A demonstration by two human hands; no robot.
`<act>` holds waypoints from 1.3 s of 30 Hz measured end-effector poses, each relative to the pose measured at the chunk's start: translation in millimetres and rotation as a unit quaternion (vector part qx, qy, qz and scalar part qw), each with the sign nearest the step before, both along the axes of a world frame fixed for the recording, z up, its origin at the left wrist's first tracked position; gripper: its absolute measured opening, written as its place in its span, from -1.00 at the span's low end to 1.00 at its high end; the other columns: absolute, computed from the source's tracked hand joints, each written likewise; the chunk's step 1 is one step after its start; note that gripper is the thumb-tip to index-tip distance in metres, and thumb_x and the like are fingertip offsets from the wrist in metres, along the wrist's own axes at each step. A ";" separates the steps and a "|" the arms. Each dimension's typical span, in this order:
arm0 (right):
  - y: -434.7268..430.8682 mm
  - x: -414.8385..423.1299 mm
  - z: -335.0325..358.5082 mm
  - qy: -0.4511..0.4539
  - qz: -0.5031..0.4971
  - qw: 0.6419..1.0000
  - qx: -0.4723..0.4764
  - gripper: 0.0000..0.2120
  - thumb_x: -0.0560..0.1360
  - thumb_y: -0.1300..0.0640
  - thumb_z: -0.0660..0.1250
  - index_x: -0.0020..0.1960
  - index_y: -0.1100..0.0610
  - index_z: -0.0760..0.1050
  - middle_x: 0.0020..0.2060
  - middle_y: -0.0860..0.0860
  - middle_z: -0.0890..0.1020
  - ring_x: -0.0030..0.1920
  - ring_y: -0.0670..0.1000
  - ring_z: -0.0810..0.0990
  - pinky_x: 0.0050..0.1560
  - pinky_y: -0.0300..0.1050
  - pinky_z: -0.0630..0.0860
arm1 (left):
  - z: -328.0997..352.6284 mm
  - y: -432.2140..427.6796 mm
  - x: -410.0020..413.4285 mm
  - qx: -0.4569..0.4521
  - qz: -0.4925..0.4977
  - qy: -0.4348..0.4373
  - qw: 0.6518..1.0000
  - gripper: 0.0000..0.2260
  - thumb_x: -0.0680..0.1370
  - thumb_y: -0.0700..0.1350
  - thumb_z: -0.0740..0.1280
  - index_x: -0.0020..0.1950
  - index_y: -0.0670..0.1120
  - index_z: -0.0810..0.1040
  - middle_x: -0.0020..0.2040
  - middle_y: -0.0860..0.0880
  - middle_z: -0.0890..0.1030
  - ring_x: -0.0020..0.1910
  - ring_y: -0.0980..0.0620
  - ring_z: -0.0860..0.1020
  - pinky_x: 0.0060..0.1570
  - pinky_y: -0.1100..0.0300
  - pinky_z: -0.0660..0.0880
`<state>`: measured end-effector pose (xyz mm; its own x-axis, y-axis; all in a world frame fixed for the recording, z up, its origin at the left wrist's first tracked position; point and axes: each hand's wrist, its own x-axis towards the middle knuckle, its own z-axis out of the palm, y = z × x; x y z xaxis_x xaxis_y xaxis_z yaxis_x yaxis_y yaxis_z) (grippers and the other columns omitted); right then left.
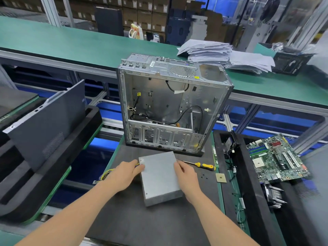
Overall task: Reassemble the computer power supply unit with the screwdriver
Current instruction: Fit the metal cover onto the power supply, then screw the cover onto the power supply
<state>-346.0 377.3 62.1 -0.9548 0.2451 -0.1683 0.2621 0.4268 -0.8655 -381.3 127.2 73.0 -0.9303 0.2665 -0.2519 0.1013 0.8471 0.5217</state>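
A grey metal power supply unit (160, 178) lies flat on the dark mat in front of me. My left hand (124, 173) grips its far left corner, where yellow cables (104, 174) come out. My right hand (186, 173) holds its right edge with curled fingers. A yellow-handled screwdriver (204, 165) lies on the mat just right of the unit, touched by neither hand. Behind the unit stands an open, stripped computer case (170, 103). A few small black screws (204, 176) lie on the mat near my right hand.
A loose processor chip (221, 178) rests at the mat's right edge. A motherboard (276, 157) lies on a black tray to the right, with a heatsink (275, 194) below it. A dark side panel (48, 121) leans in a tray at left. Paper stacks (221, 54) sit behind.
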 end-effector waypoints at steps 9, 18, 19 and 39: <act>-6.8 -1.0 3.9 -0.015 -0.024 0.999 0.020 -0.68 0.71 -0.03 0.22 0.37 -0.08 0.64 0.18 -0.10 0.74 0.26 0.02 0.60 0.22 -0.02 0.52 | -6.9 -0.8 10.4 0.078 0.023 -0.025 0.996 -0.78 0.73 0.09 0.09 0.01 0.00 0.35 -0.30 0.02 0.70 -0.27 0.15 0.57 -0.28 0.25 0.36; 14.3 -8.9 9.0 -0.004 -0.020 1.000 0.022 -0.77 0.64 -0.07 0.37 0.26 -0.20 0.68 -0.23 -0.43 0.68 -0.09 -0.26 0.58 -0.10 -0.27 0.48 | 19.3 3.3 7.1 0.044 0.066 -0.060 0.995 -0.73 0.61 0.28 0.19 -0.12 0.16 0.52 -0.13 -0.04 0.64 -0.25 -0.06 0.63 -0.37 0.09 0.59; 16.1 -9.2 8.1 -0.008 -0.009 1.000 0.015 -0.76 0.65 -0.04 0.36 0.28 -0.17 0.68 -0.25 -0.46 0.65 -0.06 -0.28 0.57 -0.07 -0.24 0.50 | 20.0 5.4 6.2 0.008 0.063 -0.033 0.997 -0.70 0.60 0.29 0.18 -0.17 0.16 0.53 -0.14 -0.01 0.62 -0.18 -0.08 0.64 -0.26 0.11 0.58; 102.0 -22.3 21.0 -0.051 -0.014 0.999 0.009 -0.86 0.56 -0.06 0.41 0.01 -0.02 0.68 -0.25 -0.01 0.76 -0.31 0.04 0.76 -0.20 0.09 0.72 | 13.7 88.9 -12.4 -0.112 -0.010 0.066 0.991 -0.26 0.48 0.53 0.12 0.58 0.21 0.18 0.38 -0.01 0.48 0.34 -0.13 0.50 0.30 -0.08 0.39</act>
